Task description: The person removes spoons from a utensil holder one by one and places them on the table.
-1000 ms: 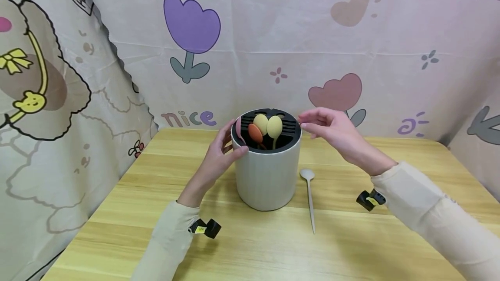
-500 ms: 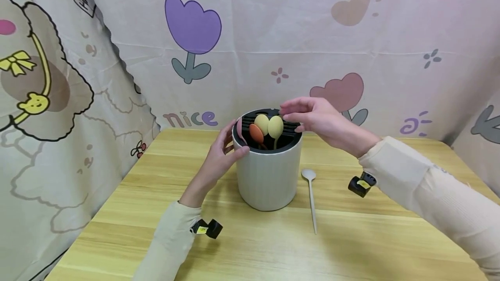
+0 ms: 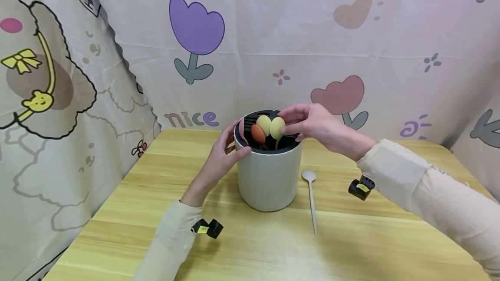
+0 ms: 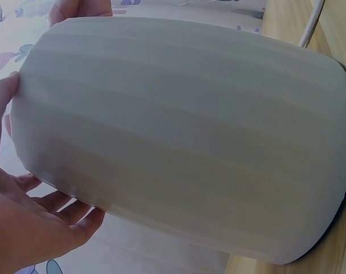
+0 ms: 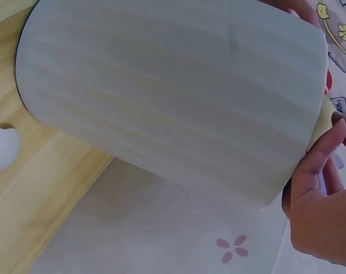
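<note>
Widely spread left hand (image 3: 220,158) grips canister (image 3: 267,181); right hand (image 3: 315,123) pinches spoon (image 3: 277,128).

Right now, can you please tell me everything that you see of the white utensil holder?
The white utensil holder is an upright, plastic-looking cylinder with faint vertical facets, a black slotted insert on top and a thin dark edge at the base. It stands on the wooden table. Two pale-yellow spoons, an orange spoon and a pink utensil stick out. The left hand grips its top from the left; the right hand is over its right side, though contact with the holder is unclear.
</note>
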A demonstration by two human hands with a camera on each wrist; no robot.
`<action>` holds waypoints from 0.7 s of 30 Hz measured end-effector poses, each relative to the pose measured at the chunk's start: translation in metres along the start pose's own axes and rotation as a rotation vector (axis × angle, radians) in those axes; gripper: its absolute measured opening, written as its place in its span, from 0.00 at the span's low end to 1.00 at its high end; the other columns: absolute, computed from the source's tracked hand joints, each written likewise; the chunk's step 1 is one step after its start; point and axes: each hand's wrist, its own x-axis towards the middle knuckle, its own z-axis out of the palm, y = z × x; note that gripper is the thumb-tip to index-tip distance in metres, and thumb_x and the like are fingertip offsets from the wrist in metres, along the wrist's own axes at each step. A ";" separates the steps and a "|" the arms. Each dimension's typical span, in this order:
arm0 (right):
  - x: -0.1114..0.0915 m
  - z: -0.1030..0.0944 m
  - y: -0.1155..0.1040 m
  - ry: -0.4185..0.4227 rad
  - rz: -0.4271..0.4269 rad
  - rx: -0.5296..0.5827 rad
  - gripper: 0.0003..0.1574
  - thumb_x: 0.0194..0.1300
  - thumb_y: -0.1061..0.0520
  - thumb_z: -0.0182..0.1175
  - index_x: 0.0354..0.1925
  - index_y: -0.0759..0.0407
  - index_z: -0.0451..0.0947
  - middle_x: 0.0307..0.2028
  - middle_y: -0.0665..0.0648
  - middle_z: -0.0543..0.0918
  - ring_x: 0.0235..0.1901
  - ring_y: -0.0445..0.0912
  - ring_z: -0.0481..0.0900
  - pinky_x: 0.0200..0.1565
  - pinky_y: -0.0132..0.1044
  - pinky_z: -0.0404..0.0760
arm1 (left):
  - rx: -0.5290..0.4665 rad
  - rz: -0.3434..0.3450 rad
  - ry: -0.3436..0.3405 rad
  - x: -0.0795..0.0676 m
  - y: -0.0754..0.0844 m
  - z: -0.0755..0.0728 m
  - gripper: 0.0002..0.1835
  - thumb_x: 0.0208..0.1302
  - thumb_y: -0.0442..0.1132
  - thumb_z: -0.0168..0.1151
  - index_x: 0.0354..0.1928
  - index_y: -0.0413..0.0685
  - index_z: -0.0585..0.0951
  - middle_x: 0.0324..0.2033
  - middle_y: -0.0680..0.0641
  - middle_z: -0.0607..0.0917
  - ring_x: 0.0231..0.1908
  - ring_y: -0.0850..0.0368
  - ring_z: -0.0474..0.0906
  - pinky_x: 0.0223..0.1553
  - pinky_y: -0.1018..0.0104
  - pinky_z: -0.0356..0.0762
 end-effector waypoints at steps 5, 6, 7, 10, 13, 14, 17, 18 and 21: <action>-0.002 0.000 -0.001 0.024 0.039 0.041 0.24 0.58 0.69 0.65 0.54 0.71 0.73 0.42 0.58 0.82 0.39 0.45 0.79 0.37 0.37 0.83 | 0.004 -0.003 -0.001 0.000 0.000 0.001 0.44 0.58 0.47 0.62 0.75 0.49 0.54 0.70 0.43 0.60 0.68 0.48 0.58 0.66 0.49 0.57; -0.003 0.000 -0.001 0.029 0.048 0.052 0.24 0.58 0.70 0.65 0.53 0.72 0.73 0.40 0.57 0.82 0.37 0.44 0.79 0.37 0.38 0.83 | 0.004 -0.002 -0.001 0.001 0.001 0.001 0.44 0.58 0.47 0.62 0.75 0.49 0.54 0.70 0.43 0.60 0.68 0.48 0.58 0.66 0.49 0.57; -0.003 0.000 -0.001 0.032 0.055 0.058 0.23 0.57 0.70 0.65 0.52 0.72 0.73 0.38 0.56 0.82 0.36 0.44 0.79 0.37 0.38 0.84 | 0.005 -0.003 -0.001 0.001 0.001 0.001 0.44 0.58 0.47 0.62 0.75 0.50 0.54 0.70 0.43 0.60 0.68 0.48 0.58 0.66 0.49 0.57; -0.003 -0.001 -0.001 0.033 0.067 0.059 0.21 0.57 0.71 0.64 0.50 0.72 0.74 0.36 0.54 0.82 0.35 0.43 0.79 0.36 0.38 0.84 | 0.007 -0.007 -0.002 0.001 0.001 0.001 0.44 0.59 0.46 0.62 0.75 0.49 0.54 0.70 0.43 0.60 0.68 0.48 0.57 0.66 0.49 0.57; -0.004 -0.002 -0.001 0.026 0.067 0.032 0.20 0.58 0.70 0.65 0.50 0.71 0.74 0.36 0.54 0.82 0.35 0.43 0.79 0.36 0.37 0.83 | 0.008 -0.013 -0.001 0.000 0.002 0.001 0.43 0.59 0.46 0.61 0.75 0.49 0.54 0.70 0.43 0.60 0.68 0.48 0.58 0.66 0.49 0.58; -0.003 -0.002 -0.002 0.023 0.066 0.022 0.20 0.58 0.69 0.65 0.50 0.71 0.75 0.36 0.54 0.82 0.36 0.43 0.79 0.36 0.37 0.83 | 0.009 -0.015 0.001 0.000 0.002 0.001 0.43 0.59 0.45 0.61 0.75 0.49 0.54 0.70 0.43 0.60 0.68 0.47 0.58 0.66 0.49 0.58; -0.003 -0.002 -0.002 0.016 0.058 -0.004 0.19 0.58 0.68 0.65 0.48 0.70 0.75 0.36 0.53 0.82 0.36 0.43 0.78 0.35 0.36 0.83 | 0.012 -0.016 0.003 0.000 0.002 0.001 0.43 0.59 0.45 0.61 0.75 0.50 0.55 0.70 0.43 0.61 0.68 0.47 0.58 0.66 0.49 0.58; -0.003 -0.003 -0.003 0.016 0.056 -0.013 0.18 0.58 0.67 0.66 0.48 0.69 0.76 0.35 0.53 0.82 0.36 0.43 0.78 0.35 0.35 0.82 | 0.015 -0.016 0.004 0.000 0.002 0.001 0.43 0.59 0.45 0.61 0.75 0.50 0.55 0.70 0.43 0.61 0.68 0.47 0.58 0.66 0.49 0.58; -0.004 -0.004 -0.004 0.015 0.046 -0.035 0.17 0.59 0.66 0.66 0.47 0.69 0.76 0.34 0.52 0.82 0.35 0.42 0.78 0.34 0.34 0.81 | 0.017 -0.015 0.003 0.000 0.002 0.000 0.43 0.59 0.45 0.61 0.75 0.50 0.55 0.70 0.43 0.61 0.68 0.47 0.58 0.66 0.49 0.58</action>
